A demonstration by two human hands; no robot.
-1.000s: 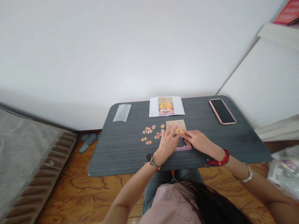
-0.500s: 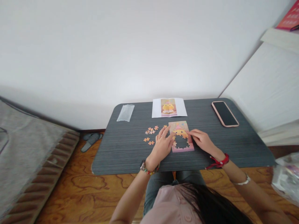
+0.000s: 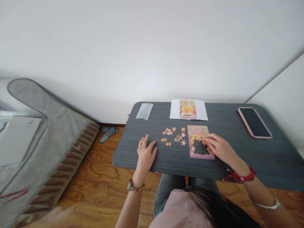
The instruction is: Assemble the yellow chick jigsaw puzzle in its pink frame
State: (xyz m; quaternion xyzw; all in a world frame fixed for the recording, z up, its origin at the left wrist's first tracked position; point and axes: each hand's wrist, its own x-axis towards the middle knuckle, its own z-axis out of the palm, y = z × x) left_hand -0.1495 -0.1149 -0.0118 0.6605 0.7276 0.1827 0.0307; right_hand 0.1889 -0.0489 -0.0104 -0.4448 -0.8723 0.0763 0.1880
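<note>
We see a pale pink, button-front fabric top (image 3: pixel 172 210) and blue-grey denim trousers (image 3: pixel 171 186). Long, straight dark hair (image 3: pixel 215 209) covers part of the top. On the left hand (image 3: pixel 145 156) we notice a thin, silvery finger ring (image 3: pixel 143 146); at its wrist, a small watch (image 3: pixel 129 185) seen edge-on and a multicoloured beaded bracelet (image 3: pixel 137 189). On the right arm (image 3: pixel 258 191) we find a bright red cord bracelet (image 3: pixel 245 178) with loose ends and a smooth, silvery bangle (image 3: pixel 269 206).
</note>
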